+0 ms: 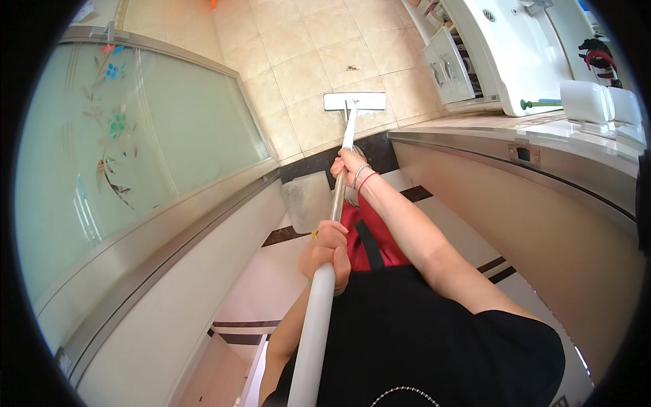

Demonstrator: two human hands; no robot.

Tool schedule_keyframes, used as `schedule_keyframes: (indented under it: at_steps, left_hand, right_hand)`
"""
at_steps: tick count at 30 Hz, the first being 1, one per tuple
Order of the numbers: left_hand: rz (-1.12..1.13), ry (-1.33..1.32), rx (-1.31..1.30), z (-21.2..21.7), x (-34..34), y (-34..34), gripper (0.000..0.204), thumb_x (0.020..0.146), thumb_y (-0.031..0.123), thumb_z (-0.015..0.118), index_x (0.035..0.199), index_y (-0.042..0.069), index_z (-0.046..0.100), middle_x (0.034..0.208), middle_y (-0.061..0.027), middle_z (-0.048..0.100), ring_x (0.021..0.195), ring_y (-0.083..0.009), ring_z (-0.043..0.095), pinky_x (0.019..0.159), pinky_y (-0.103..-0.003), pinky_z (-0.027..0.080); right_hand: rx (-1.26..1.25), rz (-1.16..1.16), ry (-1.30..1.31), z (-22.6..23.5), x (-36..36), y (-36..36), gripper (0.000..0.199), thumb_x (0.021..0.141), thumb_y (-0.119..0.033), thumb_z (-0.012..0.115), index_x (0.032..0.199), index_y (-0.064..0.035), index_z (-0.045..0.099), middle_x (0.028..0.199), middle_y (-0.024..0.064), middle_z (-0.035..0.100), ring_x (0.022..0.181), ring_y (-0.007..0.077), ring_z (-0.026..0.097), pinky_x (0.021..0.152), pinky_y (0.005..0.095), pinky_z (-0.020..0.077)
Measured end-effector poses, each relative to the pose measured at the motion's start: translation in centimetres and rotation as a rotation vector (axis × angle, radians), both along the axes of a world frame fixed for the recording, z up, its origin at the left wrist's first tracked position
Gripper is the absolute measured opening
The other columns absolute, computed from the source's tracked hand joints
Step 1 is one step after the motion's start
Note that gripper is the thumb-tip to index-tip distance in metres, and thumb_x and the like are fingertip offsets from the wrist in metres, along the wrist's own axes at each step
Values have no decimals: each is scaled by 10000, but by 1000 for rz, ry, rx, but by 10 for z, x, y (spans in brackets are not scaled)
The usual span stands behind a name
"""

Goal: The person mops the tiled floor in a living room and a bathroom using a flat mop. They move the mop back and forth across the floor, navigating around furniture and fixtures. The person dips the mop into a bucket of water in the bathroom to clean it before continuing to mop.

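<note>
A flat mop [316, 339] with a long white and metal pole runs from below me out through a doorway. Its white rectangular head [332, 102] lies on beige floor tiles [305, 71] just past the dark threshold. My left hand [329, 252], with a ring on one finger, is wrapped round the pole near my body. Farther along, my right hand [349, 165] grips the pole's metal part; a bracelet and a red string circle that wrist. The pole slants away from me, and my hands hide short stretches of it.
A frosted glass door [156, 129] with painted flowers stands at the left. The door frame [515, 166] rises at the right. Beyond it are a white sink [515, 61] and a cabinet with a white door [447, 64]. A greyish mat [306, 202] lies before the dark threshold [380, 150].
</note>
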State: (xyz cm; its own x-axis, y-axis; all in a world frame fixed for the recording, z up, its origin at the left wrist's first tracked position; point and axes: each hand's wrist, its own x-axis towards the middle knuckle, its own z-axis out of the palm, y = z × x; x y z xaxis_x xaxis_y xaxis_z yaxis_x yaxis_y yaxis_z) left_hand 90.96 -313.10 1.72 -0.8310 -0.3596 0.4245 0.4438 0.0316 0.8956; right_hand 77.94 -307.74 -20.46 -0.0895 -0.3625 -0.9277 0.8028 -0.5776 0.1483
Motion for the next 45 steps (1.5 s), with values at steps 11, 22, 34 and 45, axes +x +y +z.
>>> schedule_keyframes:
  at_steps: [11, 22, 34, 45]
  left_hand:
    - [-9, 4, -92, -14, -73, -14, 175, 746, -132, 476, 722, 25, 403, 584, -93, 490, 498, -185, 447, 600, -391, 493]
    - [3, -53, -88, -9, -172, -39, 162, 818, -94, 390, 764, 55, 361, 563, -50, 445, 505, -134, 407, 644, -397, 462]
    - [32, 0, -62, -23, -273, -59, 184, 781, -110, 478, 701, 33, 394, 574, -83, 494, 497, -180, 472, 605, -391, 488]
    - [-57, -5, -71, -35, -380, -108, 181, 767, -132, 381, 727, 45, 377, 545, -61, 451, 487, -140, 414, 623, -400, 464]
  right_hand:
    - [45, 55, 168, -22, -70, -15, 94, 924, -94, 399, 864, -41, 350, 542, 34, 367, 373, 142, 359, 359, 310, 354]
    - [82, 41, 107, -10, -171, -42, 127, 922, -98, 403, 827, -30, 355, 562, 41, 376, 384, 150, 387, 334, 306, 345]
    - [48, 14, 138, -30, -274, -63, 140, 911, -101, 391, 794, -31, 361, 528, 59, 396, 375, 169, 406, 334, 319, 353]
    - [65, -26, 185, -35, -380, -102, 121, 885, -92, 398, 785, -41, 350, 539, 40, 377, 395, 158, 391, 348, 309, 352]
